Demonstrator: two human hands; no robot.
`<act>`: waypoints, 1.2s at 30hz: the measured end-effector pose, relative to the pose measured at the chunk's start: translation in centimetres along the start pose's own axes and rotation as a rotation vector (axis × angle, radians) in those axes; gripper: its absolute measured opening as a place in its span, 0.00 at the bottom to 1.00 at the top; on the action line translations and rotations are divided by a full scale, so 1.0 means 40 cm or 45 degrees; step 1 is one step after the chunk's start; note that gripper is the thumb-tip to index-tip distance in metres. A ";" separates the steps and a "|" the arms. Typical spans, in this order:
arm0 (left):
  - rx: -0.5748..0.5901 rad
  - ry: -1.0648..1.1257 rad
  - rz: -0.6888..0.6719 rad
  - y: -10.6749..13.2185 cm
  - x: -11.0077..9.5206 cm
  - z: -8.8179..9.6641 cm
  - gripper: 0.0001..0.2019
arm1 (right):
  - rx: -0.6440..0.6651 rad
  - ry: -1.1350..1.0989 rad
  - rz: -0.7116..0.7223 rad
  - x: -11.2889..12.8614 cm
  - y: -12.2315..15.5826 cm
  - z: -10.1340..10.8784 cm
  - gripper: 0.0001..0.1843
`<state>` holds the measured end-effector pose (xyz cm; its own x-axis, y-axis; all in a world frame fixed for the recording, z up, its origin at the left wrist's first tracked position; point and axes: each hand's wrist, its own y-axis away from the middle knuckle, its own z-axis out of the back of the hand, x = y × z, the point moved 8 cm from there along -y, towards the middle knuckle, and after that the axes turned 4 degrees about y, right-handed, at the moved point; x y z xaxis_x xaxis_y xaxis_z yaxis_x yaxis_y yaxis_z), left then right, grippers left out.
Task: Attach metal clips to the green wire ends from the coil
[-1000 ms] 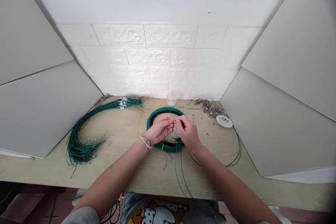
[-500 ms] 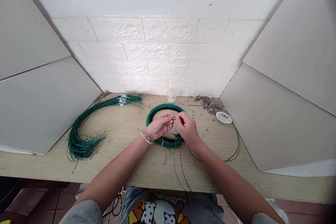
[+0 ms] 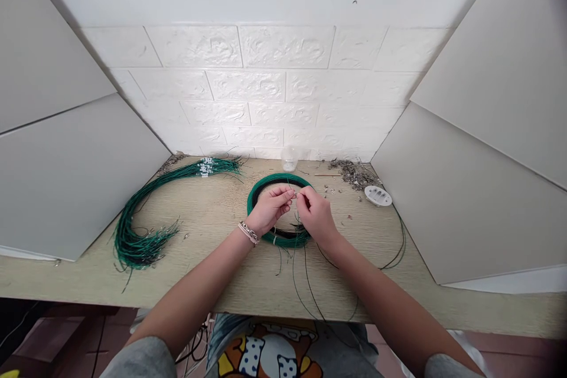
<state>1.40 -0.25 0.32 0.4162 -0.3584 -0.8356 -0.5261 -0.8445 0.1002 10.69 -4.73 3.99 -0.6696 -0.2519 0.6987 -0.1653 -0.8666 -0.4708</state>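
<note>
My left hand (image 3: 275, 208) pinches a thin green wire (image 3: 295, 274) between thumb and forefinger, its short end standing up above the fingertips. Close against it, my right hand (image 3: 315, 212) is closed in a pinch too. A tiny pale piece shows where the fingertips meet, too small to name. Under both hands lies a coil of green and black wire (image 3: 251, 198), bound with a white tie. Loose green and black strands hang from the hands over the table's front edge.
A bundle of green wires (image 3: 126, 227) with white connectors (image 3: 206, 166) curves along the left. At the back stand a clear cup (image 3: 289, 159) with white bits, a thin stick (image 3: 326, 175) and grey debris (image 3: 357, 176). A white oval slotted piece (image 3: 378, 195) with wires lies right.
The fingers of my left hand have curled in a little more. Both hands stay together over the coil, and the view has tilted very slightly.
</note>
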 end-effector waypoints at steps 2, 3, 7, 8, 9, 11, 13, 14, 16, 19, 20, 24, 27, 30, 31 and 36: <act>-0.016 -0.024 -0.029 0.000 -0.004 0.000 0.11 | -0.006 0.019 -0.007 -0.003 -0.001 0.000 0.10; -0.026 -0.033 -0.041 0.000 -0.005 0.000 0.11 | -0.006 0.034 -0.003 -0.004 -0.002 -0.001 0.10; -0.053 -0.046 -0.056 -0.005 -0.005 0.005 0.11 | -0.002 0.068 0.033 0.002 -0.006 -0.007 0.10; -0.053 -0.046 -0.054 -0.006 -0.005 0.005 0.11 | -0.001 0.071 0.041 0.004 -0.006 -0.009 0.10; -0.053 -0.047 -0.054 -0.007 -0.005 0.006 0.11 | 0.001 0.072 0.046 0.005 -0.006 -0.011 0.10; -0.046 -0.053 -0.056 -0.008 -0.006 0.006 0.11 | 0.004 0.070 0.045 0.005 -0.007 -0.013 0.11; -0.032 -0.060 -0.061 -0.009 -0.009 0.005 0.11 | 0.005 0.059 0.044 0.004 -0.007 -0.013 0.11; -0.024 -0.058 -0.061 -0.008 -0.010 0.005 0.11 | 0.009 0.051 0.051 0.004 -0.007 -0.013 0.10; -0.006 -0.040 -0.041 -0.008 -0.010 0.005 0.11 | 0.020 0.036 0.075 0.006 -0.008 -0.013 0.10; 0.028 0.006 0.046 -0.007 -0.001 0.005 0.12 | 0.038 0.029 0.105 0.012 -0.008 -0.013 0.10; 0.034 0.018 0.072 -0.007 0.002 0.006 0.12 | 0.042 0.030 0.110 0.014 -0.009 -0.013 0.10; 0.023 0.041 0.101 -0.007 0.006 0.011 0.12 | 0.049 0.039 0.122 0.020 -0.008 -0.012 0.10; 0.022 0.035 0.094 -0.008 0.007 0.011 0.12 | 0.051 0.026 0.097 0.017 -0.007 -0.012 0.11; 0.023 0.023 0.099 -0.008 0.008 0.009 0.12 | 0.058 0.013 0.071 0.012 -0.008 -0.011 0.11; 0.018 0.020 0.103 -0.008 0.008 0.010 0.12 | 0.063 0.013 0.066 0.011 -0.008 -0.011 0.11; -0.012 -0.020 0.060 -0.011 0.000 0.019 0.12 | 0.096 -0.028 0.039 0.007 -0.015 -0.012 0.11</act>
<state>1.07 0.41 -0.14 0.3793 -0.3914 -0.8384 -0.5377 -0.8306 0.1445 10.26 -4.09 4.22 -0.6571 -0.2873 0.6969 -0.0896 -0.8882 -0.4506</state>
